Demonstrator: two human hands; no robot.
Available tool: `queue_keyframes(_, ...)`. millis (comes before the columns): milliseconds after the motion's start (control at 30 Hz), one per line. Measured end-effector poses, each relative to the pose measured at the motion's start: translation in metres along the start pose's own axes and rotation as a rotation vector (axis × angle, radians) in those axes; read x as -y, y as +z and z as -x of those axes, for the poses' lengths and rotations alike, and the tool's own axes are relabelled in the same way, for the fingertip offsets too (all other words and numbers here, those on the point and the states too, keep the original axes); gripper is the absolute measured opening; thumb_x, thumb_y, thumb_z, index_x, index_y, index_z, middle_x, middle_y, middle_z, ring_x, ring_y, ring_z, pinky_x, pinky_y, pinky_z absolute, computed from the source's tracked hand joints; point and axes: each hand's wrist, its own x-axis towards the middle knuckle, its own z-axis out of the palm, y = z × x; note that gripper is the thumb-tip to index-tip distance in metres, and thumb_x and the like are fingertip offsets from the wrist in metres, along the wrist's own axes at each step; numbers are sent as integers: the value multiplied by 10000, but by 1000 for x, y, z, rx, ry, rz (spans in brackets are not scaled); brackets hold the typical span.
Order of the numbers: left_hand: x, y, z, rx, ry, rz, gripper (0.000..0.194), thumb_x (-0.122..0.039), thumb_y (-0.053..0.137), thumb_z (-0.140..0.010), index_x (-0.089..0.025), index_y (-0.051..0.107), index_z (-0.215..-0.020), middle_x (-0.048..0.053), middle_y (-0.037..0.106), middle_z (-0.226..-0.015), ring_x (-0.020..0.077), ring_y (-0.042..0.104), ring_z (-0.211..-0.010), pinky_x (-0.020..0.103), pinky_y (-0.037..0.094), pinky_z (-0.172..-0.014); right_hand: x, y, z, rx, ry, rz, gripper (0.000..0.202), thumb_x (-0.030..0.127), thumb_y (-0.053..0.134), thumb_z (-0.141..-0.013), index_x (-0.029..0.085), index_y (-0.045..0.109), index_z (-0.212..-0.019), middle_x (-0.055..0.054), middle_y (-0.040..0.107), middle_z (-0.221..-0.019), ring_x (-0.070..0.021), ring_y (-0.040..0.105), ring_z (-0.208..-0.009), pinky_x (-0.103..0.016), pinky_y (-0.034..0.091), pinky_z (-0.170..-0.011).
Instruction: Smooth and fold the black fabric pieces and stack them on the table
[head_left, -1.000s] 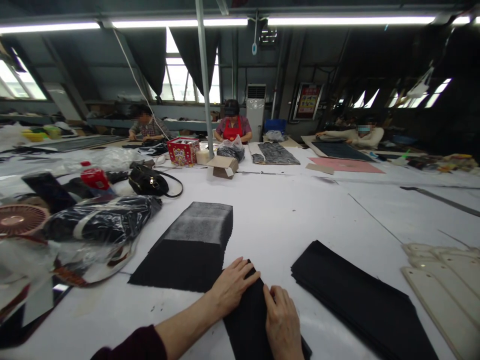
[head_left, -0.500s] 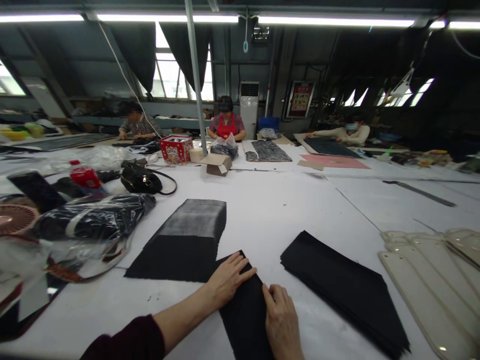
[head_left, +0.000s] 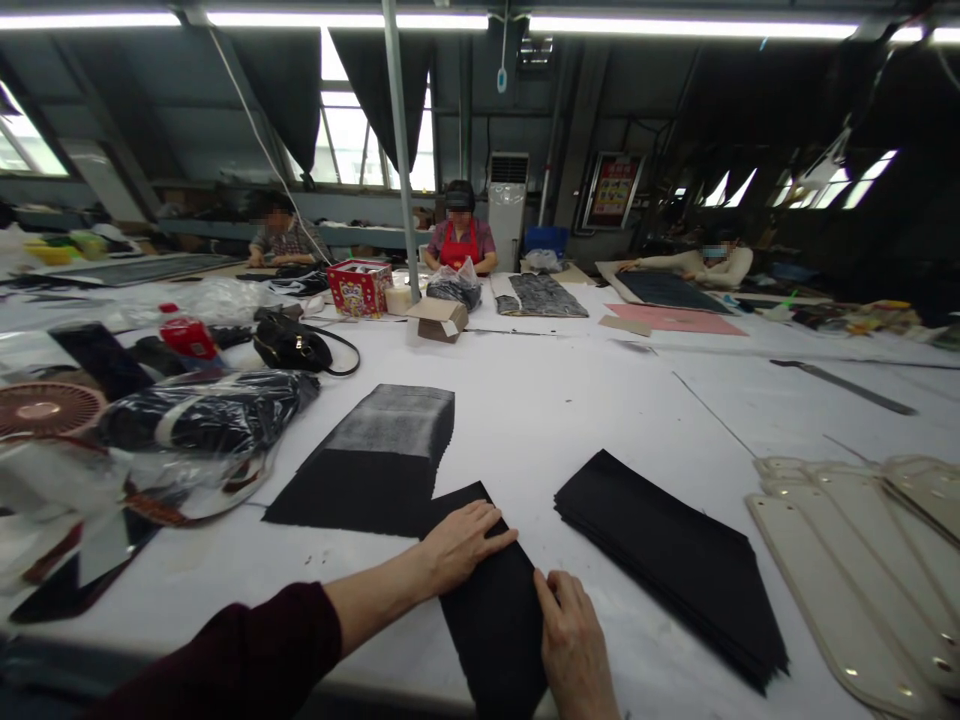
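Observation:
A black fabric piece [head_left: 499, 635] lies on the white table in front of me, its top corner near the fanned stack. My left hand [head_left: 461, 545] rests flat on its upper part, fingers spread. At its right edge, my right hand [head_left: 574, 630] pinches the fabric between thumb and curled fingers. The fanned stack [head_left: 352, 485], black with a greyish upper band, lies to the upper left. Another stack of black pieces [head_left: 667, 560] sits to the right, apart from my hands.
Beige panels [head_left: 847, 580] with metal eyelets lie at the right, below a long blade [head_left: 847, 387]. On the left are a plastic-wrapped bundle [head_left: 217, 410], a pink fan [head_left: 45, 408], a red bottle [head_left: 187, 338] and a black bag [head_left: 289, 345]. Several people work at the far side.
The view has shifted slightly, showing more of the table's near edge. Both hands stay at the black piece, in nearly the same places on it.

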Motion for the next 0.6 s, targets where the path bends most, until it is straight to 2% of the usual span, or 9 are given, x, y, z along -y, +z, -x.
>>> queue_keyframes(200,-8,2,-5,28,33,16,422,-123,439,-908,-143,431,-1329,107,568,-1168,219,497,-1141,337,389,-1005,-4,-4,3,-37,-41,-28,406,-23,382,-839,136,525,-1183,-82,537,-910,-215,520,-824,-345,467,-707)
queue_keyframes(400,-18,-3,-5,58,36,-4,472,-168,482,-901,-248,411,-1360,103,527,-1220,246,496,-1138,387,401,-984,-7,-9,10,-13,-22,-77,405,-2,400,-863,176,505,-1212,-73,534,-924,-211,526,-836,-339,477,-715)
queue_keyframes(600,-31,-4,-9,73,40,34,437,-125,437,-909,-160,415,-1344,100,558,-1173,221,488,-1149,340,373,-1016,-10,-17,21,9,-19,-96,457,-38,352,-851,172,478,-1237,-81,527,-944,-215,523,-863,-354,484,-730)
